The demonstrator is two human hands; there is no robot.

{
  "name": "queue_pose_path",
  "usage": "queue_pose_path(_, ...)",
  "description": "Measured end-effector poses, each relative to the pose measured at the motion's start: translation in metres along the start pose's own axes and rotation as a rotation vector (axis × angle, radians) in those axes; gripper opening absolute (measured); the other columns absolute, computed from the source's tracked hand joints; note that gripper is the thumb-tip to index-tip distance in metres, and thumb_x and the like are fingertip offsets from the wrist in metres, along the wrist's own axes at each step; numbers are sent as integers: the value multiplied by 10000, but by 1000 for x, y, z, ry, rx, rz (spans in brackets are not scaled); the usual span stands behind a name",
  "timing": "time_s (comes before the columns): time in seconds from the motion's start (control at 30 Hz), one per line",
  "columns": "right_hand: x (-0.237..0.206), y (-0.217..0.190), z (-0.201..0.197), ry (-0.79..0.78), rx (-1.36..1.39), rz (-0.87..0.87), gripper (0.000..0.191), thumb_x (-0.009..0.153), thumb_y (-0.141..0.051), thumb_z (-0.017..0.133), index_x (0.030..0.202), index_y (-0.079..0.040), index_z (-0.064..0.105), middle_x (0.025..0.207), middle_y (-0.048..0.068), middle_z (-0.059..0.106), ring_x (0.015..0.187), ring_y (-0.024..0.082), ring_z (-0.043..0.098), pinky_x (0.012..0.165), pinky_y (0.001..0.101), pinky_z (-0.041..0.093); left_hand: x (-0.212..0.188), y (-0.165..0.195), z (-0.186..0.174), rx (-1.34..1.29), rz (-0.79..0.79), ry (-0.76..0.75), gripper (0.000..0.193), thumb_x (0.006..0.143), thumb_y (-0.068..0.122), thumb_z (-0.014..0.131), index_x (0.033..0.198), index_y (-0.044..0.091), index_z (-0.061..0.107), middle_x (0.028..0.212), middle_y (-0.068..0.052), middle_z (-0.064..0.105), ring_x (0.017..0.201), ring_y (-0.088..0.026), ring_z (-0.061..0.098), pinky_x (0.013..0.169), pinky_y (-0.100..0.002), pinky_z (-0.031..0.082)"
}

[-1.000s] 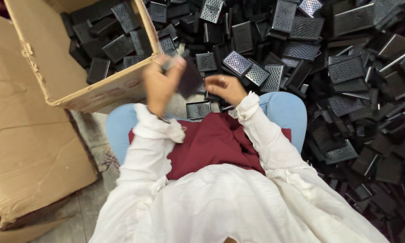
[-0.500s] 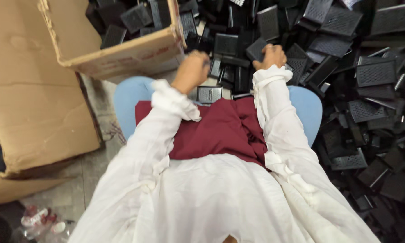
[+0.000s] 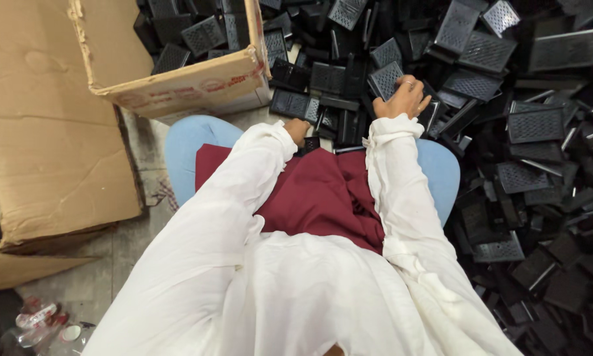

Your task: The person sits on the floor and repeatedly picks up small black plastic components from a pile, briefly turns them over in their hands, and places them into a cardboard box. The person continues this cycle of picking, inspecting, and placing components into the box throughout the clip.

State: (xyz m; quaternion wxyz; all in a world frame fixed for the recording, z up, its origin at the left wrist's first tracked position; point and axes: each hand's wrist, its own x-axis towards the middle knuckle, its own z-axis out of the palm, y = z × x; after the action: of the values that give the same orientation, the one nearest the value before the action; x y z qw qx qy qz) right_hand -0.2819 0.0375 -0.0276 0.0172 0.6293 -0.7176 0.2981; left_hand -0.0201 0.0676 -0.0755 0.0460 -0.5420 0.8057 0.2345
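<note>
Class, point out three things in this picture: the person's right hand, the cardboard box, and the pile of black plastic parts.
right hand (image 3: 402, 97), head view, on the back of the hand.
cardboard box (image 3: 184, 82), head view, on its near outer wall.
pile of black plastic parts (image 3: 534, 125), head view, on one grille-patterned piece.

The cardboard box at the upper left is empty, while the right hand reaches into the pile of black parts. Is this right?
Not quite. In the head view the cardboard box already holds black grille parts. The right hand does rest on the pile.
</note>
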Motion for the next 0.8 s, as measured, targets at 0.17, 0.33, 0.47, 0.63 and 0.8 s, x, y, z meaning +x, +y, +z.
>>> queue_pose_path(0.17, 5, 5, 0, -44, 55, 127, 672, 645, -322, 913, 1180, -139, 550, 1170, 137, 571, 1116, 415, 549, 930, 597, 391, -17, 7, -17, -238, -119, 285, 461, 710, 74, 798, 1131, -12, 631, 969, -277, 708, 933, -458, 681, 809, -518, 553)
queue_pose_path(0.33, 2, -17, -20, 12, 346, 43, 652, 771, -312, 932, 1270, -97, 573, 1153, 195, 619, 1041, 382, 615, 899, 513, 498, -20, -6, -20, -993, -226, 516, 301, 814, 89, 702, 1097, -9, 725, 937, -185, 792, 841, -256, 754, 778, -368, 593)
queue_pose_path(0.47, -34, -80, -23, -304, 807, 107, 631, 766, -267, 882, 1303, -106, 591, 1097, 122, 690, 961, 216, 685, 836, 335, 570, -8, -20, -16, -1444, -320, 611, 397, 842, 59, 715, 1212, -46, 617, 1031, -147, 719, 858, -193, 675, 713, -314, 573)
queue_pose_path(0.63, -77, -131, -14, -270, 743, -141, 609, 785, -231, 914, 1295, -55, 632, 1124, 138, 667, 992, 231, 665, 845, 337, 550, -5, -21, -17, -1797, 241, 683, 673, 717, -110, 595, 1379, -43, 489, 1181, -117, 607, 1043, -232, 623, 817, -325, 536)
queue_pose_path(0.8, -80, -141, -16, -312, 827, -111, 561, 808, -219, 892, 1287, -58, 649, 1162, 117, 687, 1024, 204, 691, 873, 327, 564, -17, -18, -39, -2197, 296, 403, 604, 914, 165, 558, 1502, 168, 418, 1238, -82, 636, 1130, -219, 632, 947, -325, 559)
